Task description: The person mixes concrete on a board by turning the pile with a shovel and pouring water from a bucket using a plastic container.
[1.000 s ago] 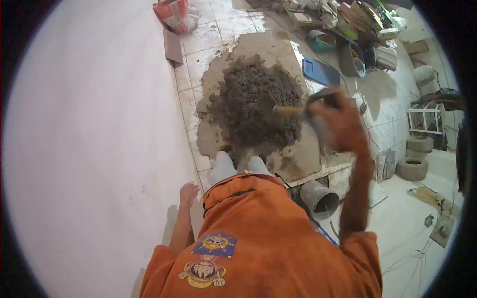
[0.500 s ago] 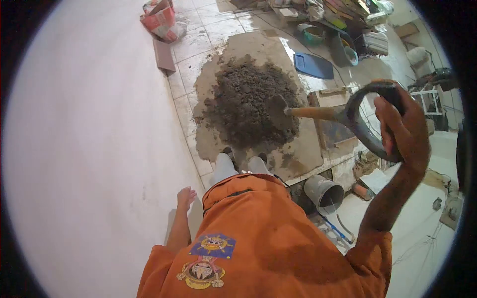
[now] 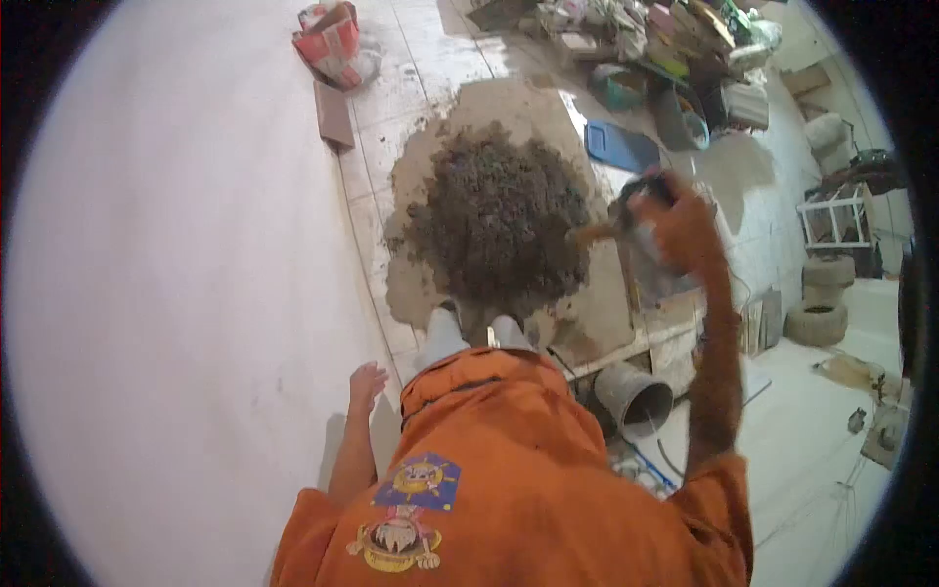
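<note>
My right hand (image 3: 680,233) is wrapped round the dark grip of a shovel, blurred by motion. The shovel's wooden shaft (image 3: 595,234) points left toward a dark, wet-looking mound (image 3: 499,210) of mortar or a similar mix. Its blade cannot be made out against the mound. The mound lies on a tan-grey smeared patch (image 3: 608,293) of floor, right in front of my feet. Beside the white wall, my left hand (image 3: 367,383) hangs low with its fingers loosely apart, holding nothing.
The white wall (image 3: 196,293) runs along my left. A torn red-and-white bag (image 3: 331,44) and a brown tile (image 3: 334,115) are ahead. A blue lid (image 3: 621,147), tubs (image 3: 682,117) and piled clutter lie ahead right. A grey bucket (image 3: 634,399) tips on its side at right.
My right hand has moved left and inward with the shovel, bringing its handle nearer the mound. My left hand has stayed nearly in place, rising slightly.
</note>
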Demonstrator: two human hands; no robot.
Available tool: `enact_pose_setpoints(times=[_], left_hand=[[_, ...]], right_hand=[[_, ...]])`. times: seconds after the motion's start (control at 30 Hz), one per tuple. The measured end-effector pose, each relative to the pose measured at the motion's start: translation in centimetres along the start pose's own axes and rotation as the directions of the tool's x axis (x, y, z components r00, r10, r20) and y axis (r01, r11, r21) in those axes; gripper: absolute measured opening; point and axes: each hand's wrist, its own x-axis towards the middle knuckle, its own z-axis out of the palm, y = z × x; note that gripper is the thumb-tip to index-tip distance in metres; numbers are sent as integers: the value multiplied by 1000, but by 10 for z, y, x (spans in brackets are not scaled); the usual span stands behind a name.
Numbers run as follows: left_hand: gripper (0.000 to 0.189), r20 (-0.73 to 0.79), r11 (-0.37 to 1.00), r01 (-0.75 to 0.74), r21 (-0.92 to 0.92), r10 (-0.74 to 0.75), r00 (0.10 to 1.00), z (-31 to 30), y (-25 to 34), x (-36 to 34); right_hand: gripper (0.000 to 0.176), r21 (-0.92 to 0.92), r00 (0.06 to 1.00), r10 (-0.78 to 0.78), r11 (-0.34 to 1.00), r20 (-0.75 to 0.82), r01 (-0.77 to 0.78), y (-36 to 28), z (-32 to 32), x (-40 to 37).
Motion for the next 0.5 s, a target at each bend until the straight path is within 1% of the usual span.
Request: enact_pose_setpoints(times=[0.03,0.1,0.13,0.17,0.23,0.3,0.33,0.4,0.43,0.5], left_hand=[[40,8,1000,10,13,-10,1000,-5,-2,-8],[42,-6,999,22,27,-22,1000,-4,0,-7],[43,-15,999,33,31,-32,999,-5,-6,-7],[41,-17,1000,30,10,-29,999,-3,-10,-6],[36,-30,999,22,-33,-23,999,-5,-22,-2],[36,-37,996,37,-77,-40,999,1,-29,-7],[36,-38,994,42,-98,-46,998,3,-33,-8],[36,-41,986,50,-158,-57,998,5,-43,0],[35,-43,981,52,-185,-61,997,0,-50,0],[33,-24,979,46,-197,-51,998,1,-47,-3]], right_hand=[[36,100,987,136,985,82,-144,-39,-44,-2],[33,-14,998,57,998,-34,-58,-61,-100,9],[32,-65,999,33,997,-12,-34,-73,-121,9],[32,-114,1000,7,993,14,-5,-83,-133,11],[30,-65,999,-18,998,-45,15,-87,-117,11],[31,-15,993,-60,998,-98,58,-60,-74,28],[36,5,995,64,998,-80,-64,-41,-40,41],[47,-205,945,95,965,-314,-165,23,82,66],[50,8,987,103,995,-124,-103,47,114,65],[43,-39,996,64,997,-62,-66,20,120,51]])
